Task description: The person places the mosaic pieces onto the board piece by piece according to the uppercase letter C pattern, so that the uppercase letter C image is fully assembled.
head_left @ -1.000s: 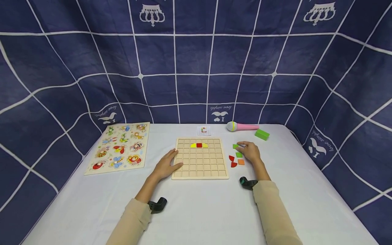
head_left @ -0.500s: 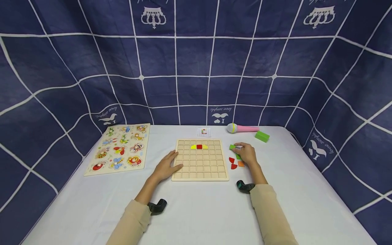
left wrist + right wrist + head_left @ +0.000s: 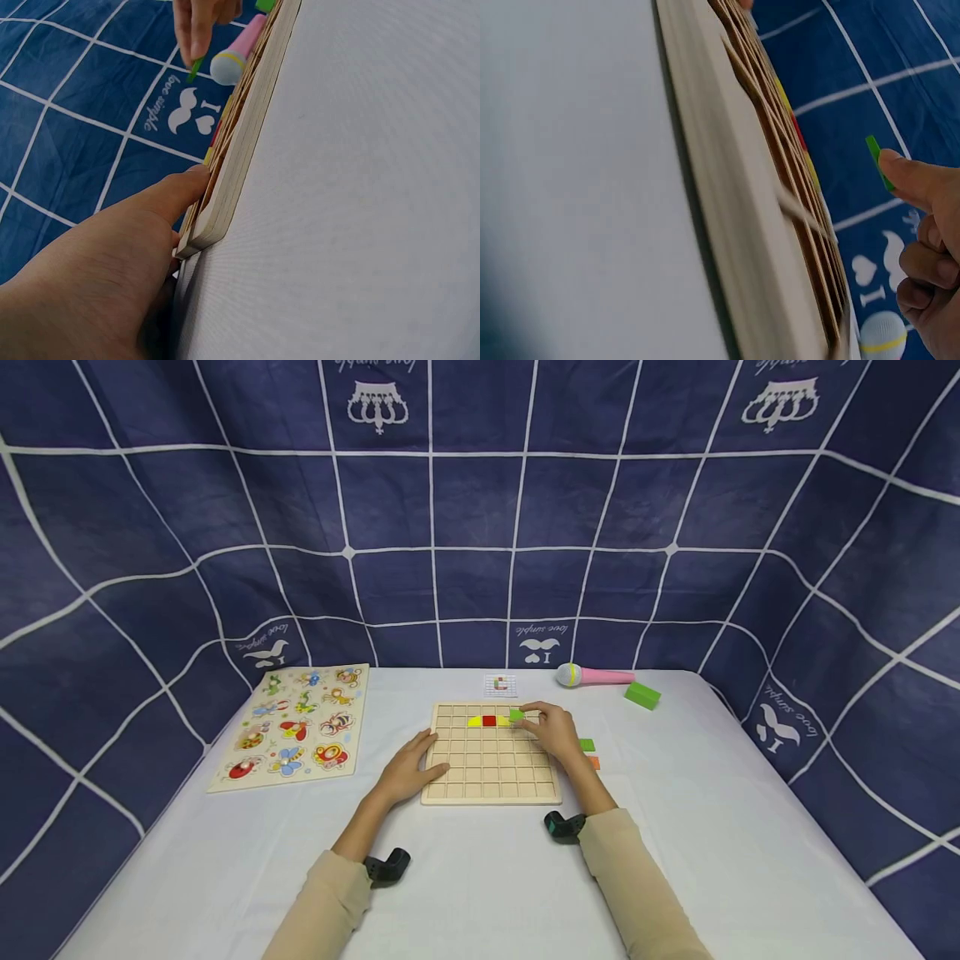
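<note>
My right hand (image 3: 553,732) pinches a small green square tile (image 3: 516,715) between thumb and fingertips, over the upper right of the wooden grid board (image 3: 491,778). In the right wrist view the green tile (image 3: 876,159) shows edge-on above the board. Along the board's left edge rests my left hand (image 3: 405,767), its thumb (image 3: 184,191) lying over the rim. A red square tile (image 3: 489,721) sits in an upper row, with a yellow piece (image 3: 475,722) on its left and another yellow piece on its right, partly behind the green tile.
Right of the board lie another green tile (image 3: 587,745) and an orange tile (image 3: 595,762), partly hidden by my right wrist. A pattern card (image 3: 500,685), a pink toy microphone (image 3: 600,676) and a green block (image 3: 642,696) lie behind. An insect puzzle board (image 3: 300,727) lies left.
My right hand has picked up a green tile from the right of the board and carried it left over the upper row. My left hand has stayed at the board's edge.
</note>
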A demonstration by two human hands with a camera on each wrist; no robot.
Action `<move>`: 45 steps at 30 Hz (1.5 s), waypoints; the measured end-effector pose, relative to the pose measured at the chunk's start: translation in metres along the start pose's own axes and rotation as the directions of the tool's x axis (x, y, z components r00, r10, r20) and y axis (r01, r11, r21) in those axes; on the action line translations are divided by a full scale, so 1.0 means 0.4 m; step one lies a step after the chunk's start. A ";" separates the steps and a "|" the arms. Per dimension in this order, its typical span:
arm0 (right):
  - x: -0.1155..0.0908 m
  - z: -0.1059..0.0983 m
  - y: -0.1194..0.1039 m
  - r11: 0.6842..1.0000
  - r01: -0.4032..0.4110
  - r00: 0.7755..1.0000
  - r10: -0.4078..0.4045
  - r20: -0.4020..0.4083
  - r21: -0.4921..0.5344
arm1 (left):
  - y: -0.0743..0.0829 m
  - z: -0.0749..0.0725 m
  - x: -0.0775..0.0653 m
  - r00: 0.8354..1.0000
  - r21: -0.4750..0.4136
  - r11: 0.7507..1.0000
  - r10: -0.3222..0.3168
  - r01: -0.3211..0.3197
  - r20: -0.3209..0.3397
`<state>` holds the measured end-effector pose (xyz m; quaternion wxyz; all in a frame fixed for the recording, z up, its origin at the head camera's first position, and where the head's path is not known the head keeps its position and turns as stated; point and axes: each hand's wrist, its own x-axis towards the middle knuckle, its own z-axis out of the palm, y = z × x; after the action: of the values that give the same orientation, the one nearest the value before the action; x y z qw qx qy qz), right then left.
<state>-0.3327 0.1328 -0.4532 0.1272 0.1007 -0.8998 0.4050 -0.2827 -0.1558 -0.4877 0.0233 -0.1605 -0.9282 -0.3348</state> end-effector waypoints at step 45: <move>0.016 0.121 -0.060 0.996 0.067 0.981 -0.055 0.185 -0.059 | -0.002 -0.002 0.001 1.000 -0.001 1.000 0.004 -0.004 -0.005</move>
<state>-0.3389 0.0803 -0.4653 0.0597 0.1610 -0.9169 0.3604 -0.2832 -0.1566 -0.4876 0.0264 -0.1617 -0.9276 -0.3358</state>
